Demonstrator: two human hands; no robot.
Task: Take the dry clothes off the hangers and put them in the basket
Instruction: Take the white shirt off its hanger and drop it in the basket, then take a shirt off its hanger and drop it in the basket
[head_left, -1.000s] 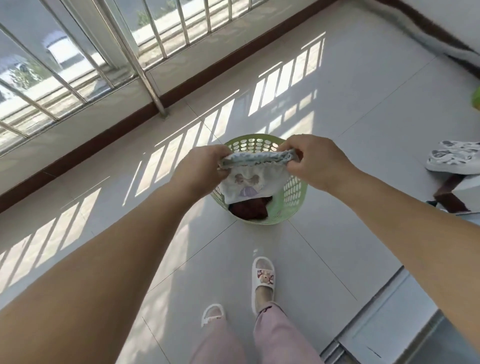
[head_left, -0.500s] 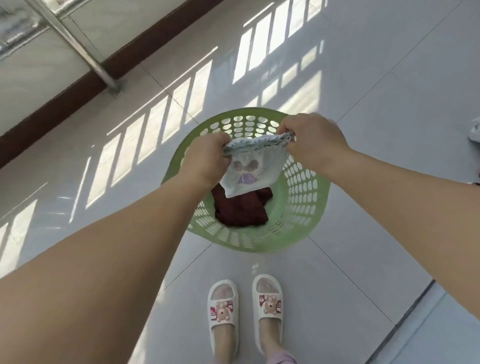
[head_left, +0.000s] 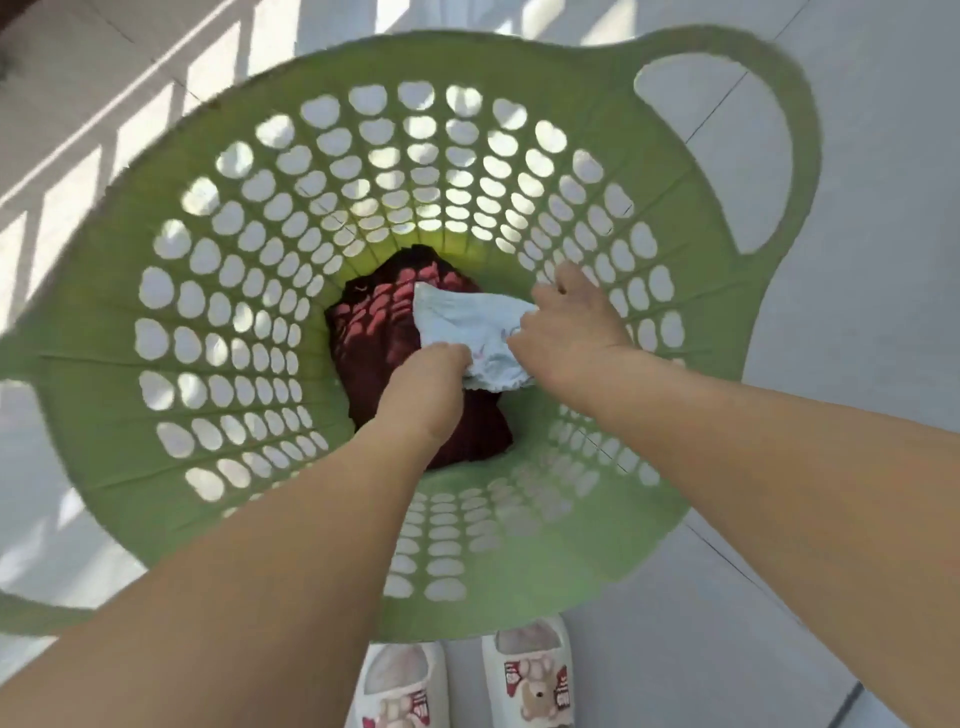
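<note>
Both hands dropped from above rim to deep inside basket, lowering pale garment onto dark red cloth at bottom. Left hand pinched near edge, fingers curled under; right hand gripped far edge, knuckles up. Arms reached down, nearly straight. Two-handed hold probably kept garment flat for laying. Slippers stood beside basket.
</note>
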